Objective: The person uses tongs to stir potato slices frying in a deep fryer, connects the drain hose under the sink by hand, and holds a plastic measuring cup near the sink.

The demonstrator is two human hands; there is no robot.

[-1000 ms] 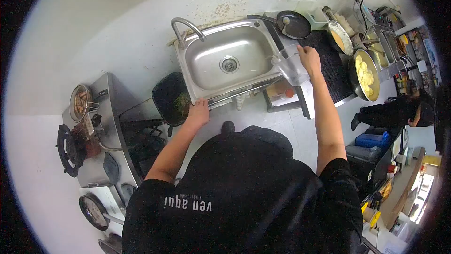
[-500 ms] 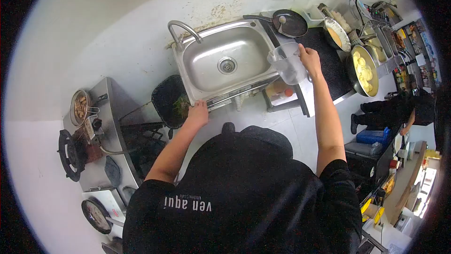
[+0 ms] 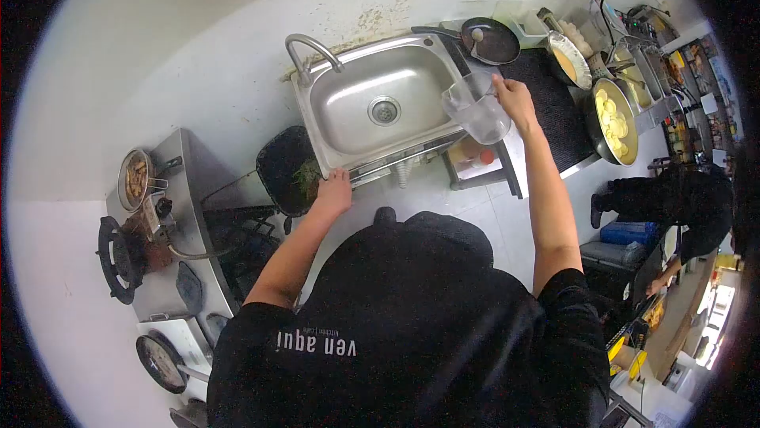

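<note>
A clear plastic measuring jug [image 3: 479,111] hangs from my right hand [image 3: 516,102], whose fingers are closed round its handle. The jug is tilted, just off the right end of the steel sink [image 3: 360,139], and looks empty. My left hand [image 3: 336,192] is at the sink's front left corner, its fingers curled over the rim. Behind the basin's left side curves the faucet [image 3: 313,44]; no water shows from it. Below my left hand's side of the sink sits a black bin [image 3: 277,163] with green scraps in it.
Right of the sink, a dark mat [image 3: 554,111] bears a black frying pan [image 3: 489,41] and a bowl of pale slices [image 3: 613,123]. At left stands a steel counter [image 3: 190,198] with a burner [image 3: 119,260] and a strainer of food [image 3: 136,178]. A co-worker [image 3: 673,198] stands far right.
My right hand has moved the jug slightly left towards the sink and tilted it more. My left hand stays put. The co-worker at right has shifted, with an arm reaching lower in view.
</note>
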